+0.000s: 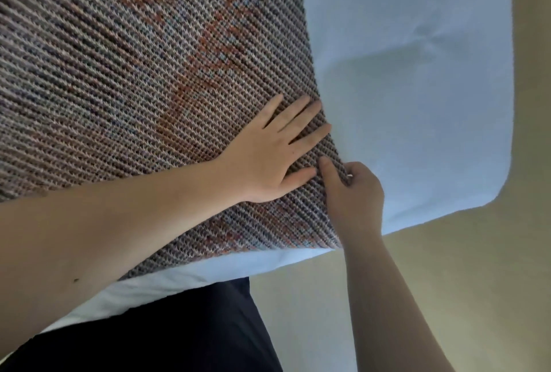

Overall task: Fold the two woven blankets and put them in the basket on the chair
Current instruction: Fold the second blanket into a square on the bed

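Here, left hand (268,160) flat on woven blanket (125,67), right hand (353,195) pinching its edge.

Blanket and bed only partly seen

The woven blanket (134,58) runs off the top and left edges; the right hand (353,193) hides its fingertips under the blanket's edge, and the bed (417,88) is cut off above.

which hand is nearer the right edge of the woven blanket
Right. The right hand pinches the woven blanket right at that edge, over the white sheet. The left hand presses flat on top, just inside the edge.
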Demonstrator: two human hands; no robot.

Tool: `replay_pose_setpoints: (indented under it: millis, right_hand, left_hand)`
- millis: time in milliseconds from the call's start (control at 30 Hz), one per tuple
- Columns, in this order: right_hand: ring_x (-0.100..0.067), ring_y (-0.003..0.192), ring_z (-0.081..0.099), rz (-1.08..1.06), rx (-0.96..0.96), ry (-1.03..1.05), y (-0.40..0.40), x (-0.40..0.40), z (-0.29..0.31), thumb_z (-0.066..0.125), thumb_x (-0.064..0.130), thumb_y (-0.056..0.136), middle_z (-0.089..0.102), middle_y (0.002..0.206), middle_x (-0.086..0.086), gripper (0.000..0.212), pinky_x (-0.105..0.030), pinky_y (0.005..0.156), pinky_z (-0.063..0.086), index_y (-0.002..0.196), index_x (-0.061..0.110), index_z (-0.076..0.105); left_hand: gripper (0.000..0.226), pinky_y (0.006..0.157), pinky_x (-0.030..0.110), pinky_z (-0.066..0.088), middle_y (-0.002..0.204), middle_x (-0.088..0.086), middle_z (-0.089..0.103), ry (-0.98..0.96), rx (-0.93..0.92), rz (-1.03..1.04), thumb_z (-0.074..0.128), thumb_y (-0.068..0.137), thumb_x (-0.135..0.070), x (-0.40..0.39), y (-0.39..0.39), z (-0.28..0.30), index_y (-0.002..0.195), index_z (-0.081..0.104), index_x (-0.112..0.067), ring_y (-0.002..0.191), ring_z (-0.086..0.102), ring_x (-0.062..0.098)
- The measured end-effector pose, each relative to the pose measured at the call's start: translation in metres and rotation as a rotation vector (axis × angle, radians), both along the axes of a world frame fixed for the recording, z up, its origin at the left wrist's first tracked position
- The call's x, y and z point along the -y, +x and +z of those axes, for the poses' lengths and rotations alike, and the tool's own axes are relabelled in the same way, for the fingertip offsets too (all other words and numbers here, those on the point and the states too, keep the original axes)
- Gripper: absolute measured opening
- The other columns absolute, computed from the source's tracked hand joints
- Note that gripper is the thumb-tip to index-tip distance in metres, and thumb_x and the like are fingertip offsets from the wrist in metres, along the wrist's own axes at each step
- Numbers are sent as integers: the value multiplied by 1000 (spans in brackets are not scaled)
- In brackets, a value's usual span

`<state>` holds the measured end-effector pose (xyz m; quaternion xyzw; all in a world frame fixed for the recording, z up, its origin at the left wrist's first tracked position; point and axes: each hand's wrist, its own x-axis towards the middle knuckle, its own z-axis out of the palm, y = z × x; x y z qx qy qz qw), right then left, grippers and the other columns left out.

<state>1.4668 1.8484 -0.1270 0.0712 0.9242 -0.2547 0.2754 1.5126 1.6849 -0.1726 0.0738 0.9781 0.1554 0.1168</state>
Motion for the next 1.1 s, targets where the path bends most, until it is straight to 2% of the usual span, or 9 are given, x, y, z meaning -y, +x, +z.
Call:
replay_pose_setpoints:
  millis: [200,300,433,533,633,700,867,967,1100]
  right_hand:
    - [-7,69,61,-114,54,-26,21,-31,-2,61,59,87,65,74,7,36,-25,58,40,80,24,60]
    - [-15,64,60,-47,110,-66,36,-44,-3,64,52,89,66,69,-1,38,-26,54,41,76,16,60]
    - [-15,68,58,-29,-30,36,29,-52,1,64,48,89,62,69,0,35,-27,55,39,78,16,56]
    - [-31,88,61,48,-163,118,38,-45,-3,59,45,94,66,88,-2,27,-39,73,47,95,18,57]
    - [-38,124,46,300,-481,113,78,-8,-8,59,34,91,55,132,-16,40,-52,100,33,124,10,55]
    - [-38,138,35,525,-580,11,110,31,-6,60,37,90,43,147,-19,52,-54,108,25,134,11,51]
    - [-33,146,28,1091,-465,-203,193,123,-11,53,50,94,36,156,-13,61,-50,115,20,144,16,49]
    - [-33,147,25,1294,-370,-146,235,160,-23,41,59,92,33,158,-12,70,-53,115,17,148,18,41]
    - [-34,147,21,1473,-384,-80,284,193,-36,39,63,90,30,159,-13,75,-58,116,10,150,18,39]
  left_hand:
    - [73,124,52,1,168,12,2,-56,2,-14,14,100,-60,-21,8,-6,160,10,-19,155,-4,27]
    - [70,125,50,3,168,10,3,-36,-4,17,18,103,-56,-19,20,-3,160,10,-18,155,-1,26]
    - [67,125,51,6,168,8,5,-69,32,51,19,104,-55,7,86,1,160,12,-18,155,1,26]
    - [67,124,51,9,167,9,10,-119,95,135,20,104,-55,38,151,4,160,14,-18,155,6,27]
    - [68,122,49,9,167,10,15,-175,167,260,20,104,-56,62,206,11,159,15,-18,154,8,26]
    - [69,122,49,9,166,10,15,-184,202,362,20,103,-58,75,237,15,160,17,-18,154,8,26]
    - [73,123,49,11,167,9,13,-168,292,674,17,102,-63,117,327,25,160,19,-19,154,8,26]
    - [75,123,50,11,167,10,13,-202,338,860,18,100,-64,141,392,27,160,21,-20,154,9,27]
    - [78,122,56,10,166,18,6,-193,365,1123,19,96,-69,163,468,24,161,15,-25,154,4,34]
